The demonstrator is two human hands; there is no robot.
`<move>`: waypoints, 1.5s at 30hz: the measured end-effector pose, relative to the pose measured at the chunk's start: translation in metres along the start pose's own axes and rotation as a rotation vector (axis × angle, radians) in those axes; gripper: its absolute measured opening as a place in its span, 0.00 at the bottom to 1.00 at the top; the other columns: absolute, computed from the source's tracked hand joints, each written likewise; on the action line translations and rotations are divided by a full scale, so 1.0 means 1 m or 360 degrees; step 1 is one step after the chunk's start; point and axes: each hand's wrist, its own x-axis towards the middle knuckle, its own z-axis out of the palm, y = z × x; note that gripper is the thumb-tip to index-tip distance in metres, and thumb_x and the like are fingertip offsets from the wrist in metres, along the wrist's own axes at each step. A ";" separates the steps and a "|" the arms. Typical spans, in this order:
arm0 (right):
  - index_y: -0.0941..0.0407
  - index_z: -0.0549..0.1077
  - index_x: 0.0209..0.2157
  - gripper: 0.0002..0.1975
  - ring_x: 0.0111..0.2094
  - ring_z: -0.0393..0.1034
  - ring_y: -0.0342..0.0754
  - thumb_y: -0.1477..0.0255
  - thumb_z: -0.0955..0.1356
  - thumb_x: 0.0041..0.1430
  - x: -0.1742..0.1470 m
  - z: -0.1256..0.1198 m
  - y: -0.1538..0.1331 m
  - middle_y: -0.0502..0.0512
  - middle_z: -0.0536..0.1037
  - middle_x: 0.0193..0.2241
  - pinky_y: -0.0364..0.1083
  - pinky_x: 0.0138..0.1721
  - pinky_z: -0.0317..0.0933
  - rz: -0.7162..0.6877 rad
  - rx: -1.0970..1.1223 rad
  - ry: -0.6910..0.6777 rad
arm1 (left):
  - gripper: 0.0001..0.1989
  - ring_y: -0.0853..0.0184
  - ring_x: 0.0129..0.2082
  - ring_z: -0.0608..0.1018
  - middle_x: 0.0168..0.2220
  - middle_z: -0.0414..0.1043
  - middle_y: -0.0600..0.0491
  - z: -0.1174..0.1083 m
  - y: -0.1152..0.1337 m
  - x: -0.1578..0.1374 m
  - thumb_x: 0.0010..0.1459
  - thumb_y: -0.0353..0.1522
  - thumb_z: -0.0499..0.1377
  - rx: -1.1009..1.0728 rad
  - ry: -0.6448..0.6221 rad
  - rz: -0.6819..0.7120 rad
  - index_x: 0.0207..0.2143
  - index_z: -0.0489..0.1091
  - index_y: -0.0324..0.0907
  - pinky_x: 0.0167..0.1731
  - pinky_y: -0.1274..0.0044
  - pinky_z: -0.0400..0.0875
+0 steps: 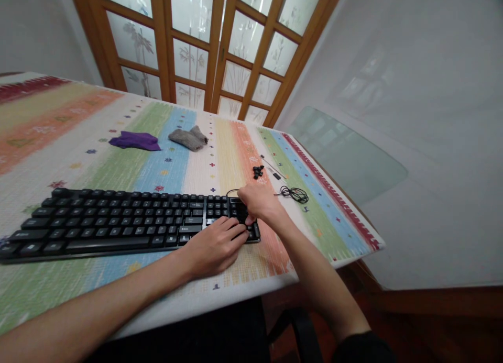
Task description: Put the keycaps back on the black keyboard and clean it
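Note:
A black keyboard (pixel 118 221) lies across the near side of the table, its number pad at the right end. My left hand (pixel 220 245) rests palm down at the keyboard's lower right, its fingers laid out over the keys. Above the number pad, my right hand (pixel 259 201) is bent downward with its fingers closed. Its fingertips are at the keys beside my left fingers, and whatever they grip is hidden. Just beyond sits a small pile of loose black keycaps (pixel 258 172). A coiled black cable (pixel 294 194) lies to the right of my right hand.
A purple cloth (pixel 135 141) and a grey cloth (pixel 189 138) lie farther back on the striped tablecloth (pixel 188 169). Near the keycaps are a thin rod (pixel 274 166) and a small black piece (pixel 276 176). The table's right edge runs near a white wall (pixel 432 195).

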 end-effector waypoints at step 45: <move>0.61 0.81 0.40 0.12 0.40 0.76 0.50 0.67 0.69 0.68 0.127 0.022 0.135 0.60 0.81 0.39 0.45 0.42 0.66 0.0311 0.0112 0.0231 | 0.14 0.58 0.42 0.70 0.41 0.71 0.47 -0.004 0.000 -0.003 0.60 0.32 0.62 0.0095 -0.0045 0.0019 0.46 0.69 0.33 0.40 0.67 0.66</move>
